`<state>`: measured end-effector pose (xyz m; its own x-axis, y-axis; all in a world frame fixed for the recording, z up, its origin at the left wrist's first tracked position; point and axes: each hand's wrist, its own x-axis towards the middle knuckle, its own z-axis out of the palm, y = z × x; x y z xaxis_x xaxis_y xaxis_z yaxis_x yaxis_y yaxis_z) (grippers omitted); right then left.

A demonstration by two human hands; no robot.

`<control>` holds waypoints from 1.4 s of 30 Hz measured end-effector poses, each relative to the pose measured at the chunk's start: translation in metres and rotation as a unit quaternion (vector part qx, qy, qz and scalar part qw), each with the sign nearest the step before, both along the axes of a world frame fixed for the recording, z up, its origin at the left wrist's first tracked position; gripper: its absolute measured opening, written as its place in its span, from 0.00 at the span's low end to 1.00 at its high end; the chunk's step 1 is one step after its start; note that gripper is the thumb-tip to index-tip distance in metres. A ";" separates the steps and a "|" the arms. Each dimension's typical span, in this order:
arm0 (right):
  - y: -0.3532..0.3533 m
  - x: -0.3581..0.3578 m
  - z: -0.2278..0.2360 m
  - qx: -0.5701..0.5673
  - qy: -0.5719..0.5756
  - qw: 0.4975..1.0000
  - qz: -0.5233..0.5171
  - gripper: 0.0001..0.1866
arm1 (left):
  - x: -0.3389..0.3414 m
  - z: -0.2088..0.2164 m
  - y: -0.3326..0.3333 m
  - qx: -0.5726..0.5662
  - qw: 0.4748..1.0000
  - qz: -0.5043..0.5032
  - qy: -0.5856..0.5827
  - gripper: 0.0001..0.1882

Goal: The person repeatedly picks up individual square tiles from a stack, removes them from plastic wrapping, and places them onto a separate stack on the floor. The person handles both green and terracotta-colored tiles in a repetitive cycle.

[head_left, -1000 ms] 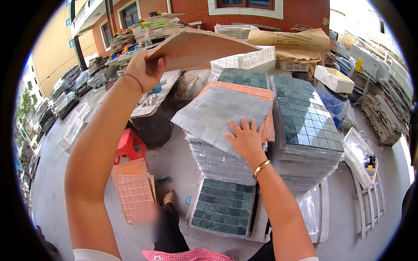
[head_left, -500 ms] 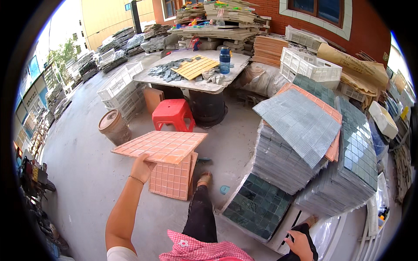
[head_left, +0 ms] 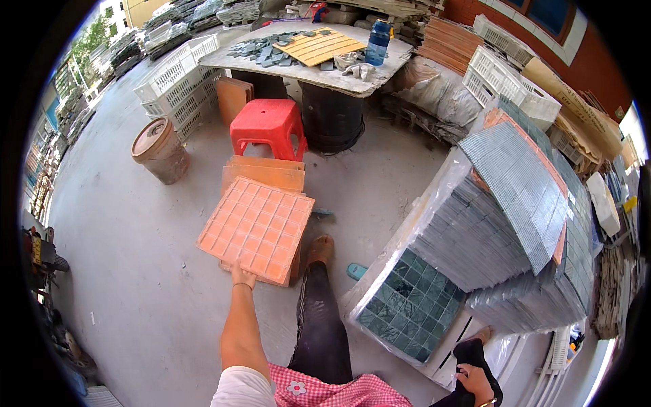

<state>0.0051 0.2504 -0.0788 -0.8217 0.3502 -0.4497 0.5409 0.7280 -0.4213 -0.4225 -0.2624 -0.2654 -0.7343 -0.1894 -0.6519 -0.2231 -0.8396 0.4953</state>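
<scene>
My left hand [head_left: 243, 274] is closed on the near edge of an orange gridded tile tray [head_left: 259, 229], a square panel marked into small cells. The tray is tilted, its gridded face up, over other orange panels [head_left: 264, 175] that lean near a red plastic stool [head_left: 266, 127]. It hides much of them. At the lower right, my right hand [head_left: 475, 381] rests on my dark trouser leg, holding nothing, with its fingers partly spread. Beside that leg lies a low stack topped with dark green tiles [head_left: 410, 305].
Tall stacks of wrapped tile sheets [head_left: 468, 230] rise on the right. A table [head_left: 271, 73] carries grey tile pieces, a yellow gridded tray [head_left: 317, 46] and a blue bottle [head_left: 378, 42]. A lidded bucket [head_left: 161, 150] and white crates [head_left: 178, 81] stand left. A teal object [head_left: 356, 270] lies near my foot.
My left hand has brought the orange tray lower and closer, tipping its gridded face toward me. The view has turned downward. My right hand is still at my leg.
</scene>
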 end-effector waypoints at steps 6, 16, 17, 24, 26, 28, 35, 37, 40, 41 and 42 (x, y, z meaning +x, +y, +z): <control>-0.008 -0.010 0.000 -0.020 -0.030 0.999 -0.023 0.18 | 0.018 -0.016 -0.019 -0.188 0.978 -0.088 -0.033 0.35; 0.039 0.004 0.037 -0.158 0.110 0.970 -0.150 0.17 | 0.077 0.128 0.107 -0.355 0.831 -0.396 0.166 0.19; 0.054 0.020 0.039 -0.152 0.159 0.958 -0.187 0.18 | 0.093 0.141 0.130 -0.384 0.788 -0.444 0.187 0.20; 0.096 0.144 -0.103 -0.165 0.230 0.791 -0.543 0.12 | 0.165 0.192 0.217 -0.648 0.424 -0.559 0.295 0.18; 0.075 0.168 -0.147 -0.266 0.202 0.669 -0.664 0.10 | 0.171 0.202 0.226 -0.646 0.452 -0.566 0.240 0.19; 0.055 0.184 -0.187 -0.196 0.196 0.680 -0.679 0.09 | 0.172 0.203 0.231 -0.637 0.447 -0.591 0.210 0.21; 0.051 0.151 -0.243 0.029 0.254 0.662 -0.704 0.21 | 0.176 0.200 0.238 -0.692 0.358 -0.597 0.190 0.20; 0.059 0.141 -0.244 0.176 0.250 0.707 -0.638 0.26 | 0.179 0.201 0.243 -0.701 0.340 -0.596 0.192 0.20; 0.061 0.131 -0.245 0.084 0.176 0.757 -0.624 0.26 | 0.189 0.205 0.252 -0.700 0.358 -0.591 0.181 0.19; 0.062 0.133 -0.243 0.055 0.151 0.777 -0.608 0.24 | 0.190 0.204 0.252 -0.697 0.372 -0.586 0.178 0.19; 0.067 0.138 -0.236 0.030 0.125 0.795 -0.592 0.22 | 0.190 0.202 0.253 -0.692 0.388 -0.584 0.176 0.19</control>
<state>0.1430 0.3174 -0.3145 0.0396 0.9597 -0.2781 0.7666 -0.2077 -0.6076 -0.2328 -0.0095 -0.0639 -0.8435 0.4160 -0.3399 0.2344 0.8543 0.4639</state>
